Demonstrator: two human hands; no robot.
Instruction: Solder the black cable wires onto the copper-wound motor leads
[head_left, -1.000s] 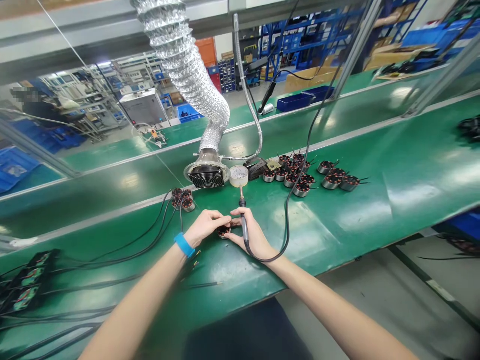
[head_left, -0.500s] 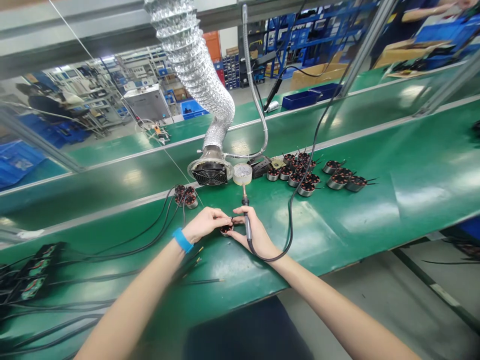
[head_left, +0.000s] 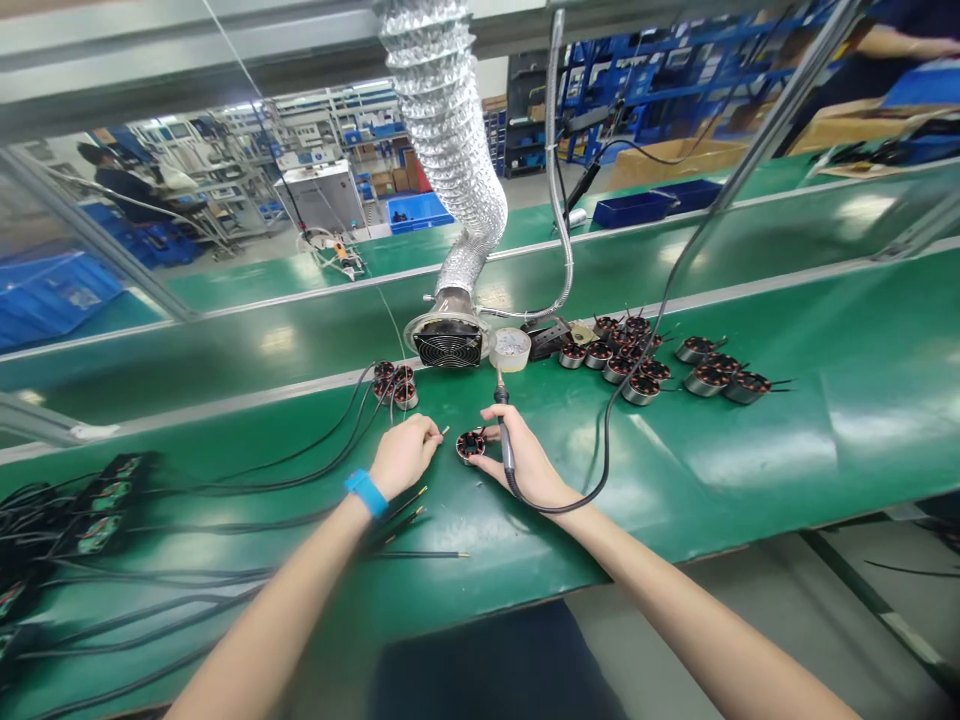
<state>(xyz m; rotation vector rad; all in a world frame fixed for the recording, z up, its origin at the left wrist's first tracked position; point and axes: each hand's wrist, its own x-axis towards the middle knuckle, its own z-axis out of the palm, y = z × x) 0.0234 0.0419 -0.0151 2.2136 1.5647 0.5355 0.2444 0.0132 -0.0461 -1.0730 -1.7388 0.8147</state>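
My right hand (head_left: 531, 462) is closed around a soldering iron (head_left: 506, 440), whose tip points away from me toward a round whitish tub (head_left: 511, 348). The thumb and fingers of that same hand also hold a small round motor (head_left: 471, 446) with a silver rim and copper windings, its open face toward me. Left of the motor, apart from it, my left hand (head_left: 407, 456) pinches a tiny thing with a pale tip, too small to name. Below the left hand, black cables (head_left: 420, 554) with bare copper-coloured ends lie on the green bench.
Several motors (head_left: 641, 388) stand at the right, and a small cluster (head_left: 405, 393) with cables sits at the left. A fume extractor fan (head_left: 448, 350) hangs on a foil duct (head_left: 457, 130) behind. Circuit boards (head_left: 112, 500) lie far left. The iron's cord (head_left: 606, 450) loops at the right.
My left hand has drawn away from the motor, leaving a gap between them. The motor's face now shows in my right hand. The whole view has shifted slightly.
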